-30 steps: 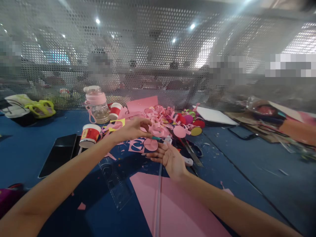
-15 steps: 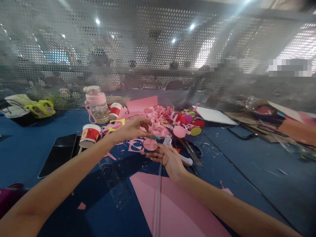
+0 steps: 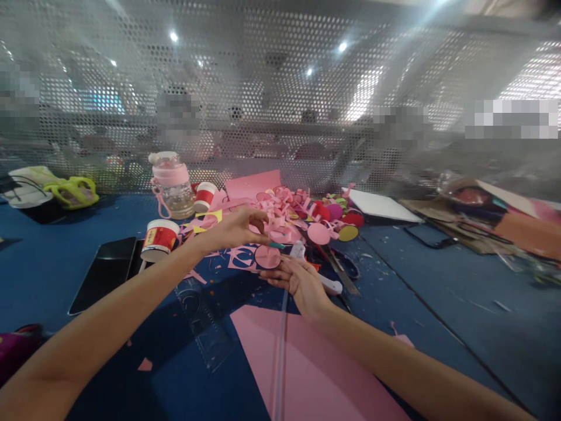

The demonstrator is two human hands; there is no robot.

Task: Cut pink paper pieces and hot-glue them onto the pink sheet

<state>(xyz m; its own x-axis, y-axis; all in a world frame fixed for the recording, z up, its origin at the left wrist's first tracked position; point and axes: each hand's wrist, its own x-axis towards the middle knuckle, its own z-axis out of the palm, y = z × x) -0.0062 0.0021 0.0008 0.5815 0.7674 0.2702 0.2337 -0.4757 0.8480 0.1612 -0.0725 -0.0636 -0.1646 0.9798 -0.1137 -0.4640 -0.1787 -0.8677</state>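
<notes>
My left hand [image 3: 239, 227] is curled, thumb and forefinger drawn close to each other, with a small teal piece [image 3: 276, 245] showing at the thumb tip; I cannot tell whether I am pinching it. My right hand [image 3: 304, 286] comes in from the other side, palm partly turned up and fingers bent, their tips at the edge of a round pink disc [image 3: 267, 257]. The disc sits between my two hands, just under the left one, and some right fingers reach below it; whether they grip it I cannot tell. Just beyond my right hand lies a white handle [image 3: 331, 285], with a long metal blade [image 3: 340, 272] beside it. Nearer me, a large pink sheet [image 3: 324, 368] lies on the blue table [image 3: 438, 280], a clear narrow strip [image 3: 280, 356] running across it, and to its left is a transparent ruler [image 3: 205, 330]. Past my hands spreads a heap of pink cut pieces [image 3: 284, 204], with red and yellow rounds at its right end. Farther left are a dark phone [image 3: 105, 275], a red-and-white paper cup [image 3: 160, 241] and a pink-topped bottle [image 3: 172, 187]; a perforated metal screen [image 3: 263, 88] stands behind everything.
</notes>
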